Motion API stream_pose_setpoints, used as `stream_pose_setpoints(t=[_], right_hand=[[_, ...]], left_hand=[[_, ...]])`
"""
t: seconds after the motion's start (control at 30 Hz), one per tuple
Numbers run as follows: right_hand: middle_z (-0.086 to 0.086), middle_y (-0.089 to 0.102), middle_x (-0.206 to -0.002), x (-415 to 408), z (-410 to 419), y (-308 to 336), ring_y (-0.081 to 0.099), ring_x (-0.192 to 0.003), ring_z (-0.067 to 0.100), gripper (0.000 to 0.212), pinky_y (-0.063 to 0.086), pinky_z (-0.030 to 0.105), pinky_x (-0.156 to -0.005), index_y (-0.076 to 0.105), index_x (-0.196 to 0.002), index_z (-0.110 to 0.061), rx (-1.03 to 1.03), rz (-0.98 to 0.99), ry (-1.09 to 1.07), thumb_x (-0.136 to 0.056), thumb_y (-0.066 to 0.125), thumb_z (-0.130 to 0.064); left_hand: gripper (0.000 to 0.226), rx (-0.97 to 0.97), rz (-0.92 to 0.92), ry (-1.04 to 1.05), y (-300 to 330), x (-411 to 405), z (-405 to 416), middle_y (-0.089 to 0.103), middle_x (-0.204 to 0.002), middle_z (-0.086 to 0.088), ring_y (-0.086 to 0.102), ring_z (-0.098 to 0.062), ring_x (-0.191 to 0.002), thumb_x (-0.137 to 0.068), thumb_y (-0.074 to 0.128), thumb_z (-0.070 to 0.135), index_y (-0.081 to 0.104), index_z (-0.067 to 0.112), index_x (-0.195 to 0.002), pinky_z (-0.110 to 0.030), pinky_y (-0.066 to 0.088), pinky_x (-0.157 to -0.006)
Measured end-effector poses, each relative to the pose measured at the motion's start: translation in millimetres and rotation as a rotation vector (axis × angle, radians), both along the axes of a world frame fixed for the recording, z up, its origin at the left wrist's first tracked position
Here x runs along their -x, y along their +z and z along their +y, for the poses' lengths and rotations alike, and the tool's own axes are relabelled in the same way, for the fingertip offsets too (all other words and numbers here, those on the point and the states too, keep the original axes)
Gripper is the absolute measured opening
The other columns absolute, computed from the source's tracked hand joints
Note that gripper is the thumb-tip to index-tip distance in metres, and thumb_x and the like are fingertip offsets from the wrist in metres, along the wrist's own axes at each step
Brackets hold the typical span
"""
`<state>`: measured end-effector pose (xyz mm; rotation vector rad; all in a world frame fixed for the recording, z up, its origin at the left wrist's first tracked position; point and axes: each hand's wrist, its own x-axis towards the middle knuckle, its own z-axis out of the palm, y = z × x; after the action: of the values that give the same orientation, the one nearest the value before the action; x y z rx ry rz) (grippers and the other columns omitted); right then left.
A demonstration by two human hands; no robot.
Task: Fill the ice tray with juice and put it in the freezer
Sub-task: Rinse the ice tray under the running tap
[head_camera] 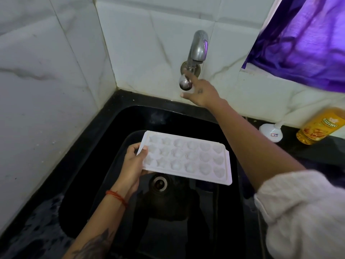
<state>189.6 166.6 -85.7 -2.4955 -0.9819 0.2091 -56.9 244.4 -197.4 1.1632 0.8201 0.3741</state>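
White plastic ice tray (pixel 186 159), cavities apparently empty, held level over the black sink (pixel 89 146). Left hand (pixel 133 165) grips its left short edge, thumb on top. Right hand (pixel 202 92) at the wall tap (pixel 197 47), fingers (pixel 186 72) spread, touching the knob (pixel 184 84). No water seen. Judged: rinse step; next, turn knob. Juice bottle (pixel 321 126) on worktop's right edge, cut off. Freezer unseen.
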Motion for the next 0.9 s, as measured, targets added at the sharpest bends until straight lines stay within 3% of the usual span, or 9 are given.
stream_pose_setpoints(t=[0.17,0.3,0.37,0.43,0.57,0.63,0.7,0.8,0.9], right_hand=[[0.012,0.054,-0.133,42.9,-111.8,-46.4,0.053,-0.119,0.028,0.071,0.044,0.039,-0.097,0.035,-0.141,-0.02,-0.13,0.282,-0.393,-0.083,0.059,-0.053],[0.005,0.07,-0.107,83.7,-166.6,-74.7,0.069,-0.093,0.022,0.045,0.056,0.032,-0.068,0.056,-0.122,-0.012,-0.431,0.886,-0.503,-0.089,0.056,-0.041],[0.006,0.072,-0.104,91.0,-174.3,-75.7,0.071,-0.087,0.021,0.034,0.057,0.028,-0.06,0.057,-0.119,-0.009,-0.615,0.983,-0.493,-0.092,0.055,-0.03],[0.009,0.069,-0.108,91.1,-177.6,-68.5,0.07,-0.088,0.022,0.03,0.057,0.03,-0.063,0.055,-0.118,-0.011,-0.704,0.918,-0.513,-0.091,0.056,-0.025],[0.012,0.063,-0.118,83.7,-183.2,-51.8,0.063,-0.103,0.027,0.036,0.053,0.046,-0.088,0.052,-0.123,-0.013,-0.716,0.697,-0.532,-0.09,0.058,-0.025],[0.012,0.062,-0.118,84.9,-184.5,-44.4,0.062,-0.106,0.028,0.038,0.051,0.048,-0.091,0.052,-0.125,-0.015,-0.747,0.615,-0.465,-0.089,0.06,-0.024],[0.007,0.064,-0.117,87.3,-183.6,-41.3,0.063,-0.106,0.023,0.034,0.054,0.041,-0.089,0.056,-0.122,-0.022,-0.794,0.583,-0.339,-0.088,0.061,-0.02],[-0.003,0.068,-0.115,91.6,-179.8,-44.4,0.062,-0.108,0.017,0.034,0.052,0.028,-0.091,0.065,-0.112,-0.028,-0.8,0.579,-0.126,-0.086,0.061,-0.008],[-0.024,0.063,-0.117,91.7,-175.3,-56.2,0.047,-0.126,0.007,0.042,0.041,0.02,-0.101,0.072,-0.096,-0.036,-0.736,0.549,-0.055,-0.08,0.064,0.002]], left_hand=[[0.004,-0.01,-0.023,0.016,5.4,-3.6,-1.8,0.065,-0.107,-0.001,0.068,-0.018,-0.087,-0.096,0.05,0.026,0.051,0.029,-0.099,-0.025,0.054,-0.052],[0.005,-0.018,-0.037,0.001,11.9,-11.8,-11.8,0.065,-0.106,-0.001,0.068,-0.017,-0.088,-0.096,0.05,0.026,0.052,0.029,-0.099,-0.025,0.055,-0.051],[0.006,-0.026,-0.037,-0.021,14.1,-17.6,-17.5,0.065,-0.105,0.0,0.068,-0.015,-0.085,-0.096,0.05,0.026,0.053,0.028,-0.101,-0.025,0.054,-0.051],[0.01,-0.004,-0.036,-0.045,18.6,-23.5,-22.8,0.065,-0.104,-0.001,0.068,-0.014,-0.084,-0.097,0.048,0.027,0.054,0.025,-0.105,-0.024,0.054,-0.051],[0.027,0.029,0.021,-0.164,32.0,-34.9,-28.5,0.069,-0.104,-0.002,0.069,-0.012,-0.082,-0.1,0.04,0.035,0.059,0.021,-0.112,-0.023,0.054,-0.053],[0.036,-0.023,0.1,-0.232,37.7,-37.5,-27.2,0.069,-0.108,0.0,0.068,-0.01,-0.085,-0.098,0.033,0.049,0.061,0.028,-0.108,-0.029,0.054,-0.067],[0.053,0.003,0.148,-0.265,37.2,-38.5,-19.9,0.059,-0.129,-0.005,0.057,-0.023,-0.114,-0.093,0.026,0.063,0.055,0.031,-0.122,-0.043,0.047,-0.092],[0.079,0.385,0.076,-0.165,33.8,-36.0,-3.9,0.043,-0.14,-0.022,0.039,-0.044,-0.129,-0.085,0.026,0.074,0.04,0.019,-0.14,-0.054,0.04,-0.1],[0.071,0.705,-0.118,-0.023,33.5,-31.9,4.8,0.051,-0.13,-0.026,0.056,-0.038,-0.109,-0.091,0.038,0.06,0.045,0.001,-0.13,-0.048,0.051,-0.083]])
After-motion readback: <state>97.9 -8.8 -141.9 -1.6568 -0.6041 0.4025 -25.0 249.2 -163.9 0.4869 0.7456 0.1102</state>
